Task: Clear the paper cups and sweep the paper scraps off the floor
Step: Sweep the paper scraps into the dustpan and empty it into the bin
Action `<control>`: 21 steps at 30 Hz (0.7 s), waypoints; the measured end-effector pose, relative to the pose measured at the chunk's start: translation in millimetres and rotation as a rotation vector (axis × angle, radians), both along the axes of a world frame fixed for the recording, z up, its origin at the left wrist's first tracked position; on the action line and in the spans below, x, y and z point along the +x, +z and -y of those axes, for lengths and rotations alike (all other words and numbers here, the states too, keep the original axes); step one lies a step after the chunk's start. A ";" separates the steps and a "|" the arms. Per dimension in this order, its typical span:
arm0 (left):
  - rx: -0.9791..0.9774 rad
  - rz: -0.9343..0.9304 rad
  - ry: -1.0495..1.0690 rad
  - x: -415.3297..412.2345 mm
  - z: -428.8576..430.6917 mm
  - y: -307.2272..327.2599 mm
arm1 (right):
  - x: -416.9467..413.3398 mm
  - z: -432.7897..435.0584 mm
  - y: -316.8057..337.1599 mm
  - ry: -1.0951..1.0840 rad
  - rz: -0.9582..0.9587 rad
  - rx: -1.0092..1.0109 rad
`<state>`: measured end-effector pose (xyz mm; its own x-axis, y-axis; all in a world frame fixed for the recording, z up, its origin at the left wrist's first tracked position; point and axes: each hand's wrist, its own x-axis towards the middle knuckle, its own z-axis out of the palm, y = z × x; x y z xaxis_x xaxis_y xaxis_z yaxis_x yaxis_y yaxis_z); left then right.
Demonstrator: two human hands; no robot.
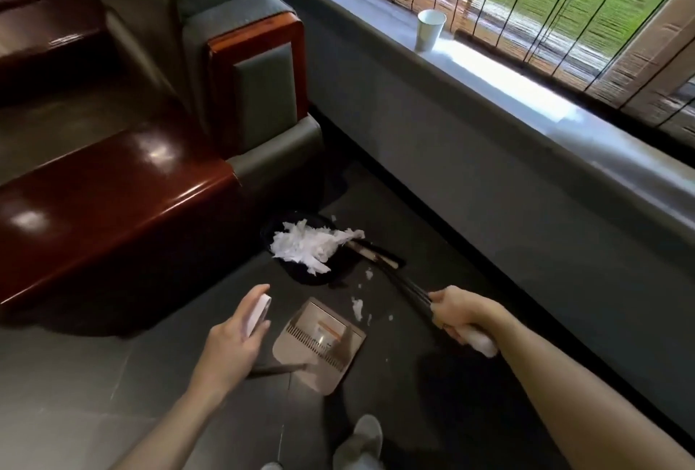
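Note:
A pile of white paper scraps (308,249) lies on the dark floor against the black broom head (301,276), beside the sofa's corner. My right hand (457,313) grips the broom handle, which slants down to that head. A few small scraps (357,307) lie loose between the pile and the beige dustpan (319,341), which rests on the floor just nearer me. My left hand (235,338) is closed around the white top of the dustpan's handle. One white paper cup (430,30) stands upright on the windowsill (526,93), far beyond both hands.
A grey sofa with glossy red-brown wooden arms (113,198) fills the left side. The wall under the sill (489,187) runs along the right, leaving a narrow strip of floor. Bamboo blinds hang over the window. My shoe (363,439) is at the bottom.

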<state>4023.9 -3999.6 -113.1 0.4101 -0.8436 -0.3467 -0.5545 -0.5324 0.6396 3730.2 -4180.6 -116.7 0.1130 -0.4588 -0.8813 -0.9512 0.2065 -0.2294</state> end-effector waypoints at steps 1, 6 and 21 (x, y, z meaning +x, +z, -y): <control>0.000 -0.002 -0.002 -0.2 -1.4 0.9 | -6.7 2.0 9.3 -0.068 0.040 0.005; -0.005 0.001 0.002 -0.7 -3.4 4.1 | -16.8 24.2 46.8 -0.357 0.156 0.075; 0.027 0.085 -0.016 -0.6 5.5 -2.0 | 74.7 62.7 -57.8 0.004 0.008 -0.042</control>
<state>4023.4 -4005.1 -115.1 0.4253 -0.8412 -0.3339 -0.6148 -0.5393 0.5755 3804.9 -4243.3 -174.6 0.1218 -0.4951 -0.8602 -0.9501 0.1928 -0.2454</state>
